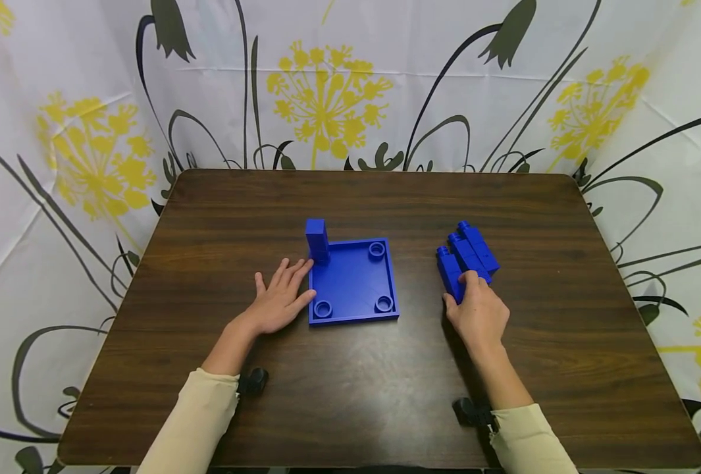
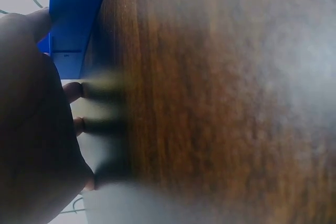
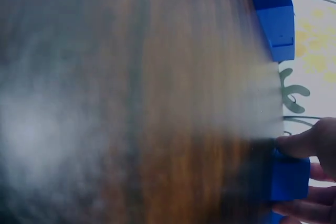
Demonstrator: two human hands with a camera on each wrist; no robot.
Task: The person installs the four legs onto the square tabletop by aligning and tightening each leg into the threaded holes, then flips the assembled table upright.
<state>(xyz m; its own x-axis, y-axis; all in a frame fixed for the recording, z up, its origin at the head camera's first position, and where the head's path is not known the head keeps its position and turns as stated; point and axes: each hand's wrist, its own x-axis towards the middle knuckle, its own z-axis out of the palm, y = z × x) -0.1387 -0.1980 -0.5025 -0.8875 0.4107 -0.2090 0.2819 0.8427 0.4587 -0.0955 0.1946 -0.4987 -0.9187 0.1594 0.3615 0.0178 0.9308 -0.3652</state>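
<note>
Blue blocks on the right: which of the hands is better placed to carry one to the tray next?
Probably the right hand: it pinches the leftmost block of that group, while the left hand lies at the left edge of the tray, apart from them.

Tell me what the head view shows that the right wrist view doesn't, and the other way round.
Only the head view shows the left hand, the sleeves and the three round rings inside the tray. Only the right wrist view shows a small slot-like mark on the tray's outer wall. Both show the tray, the right hand holding a block, the table and the patterned cloth beyond it.
</note>
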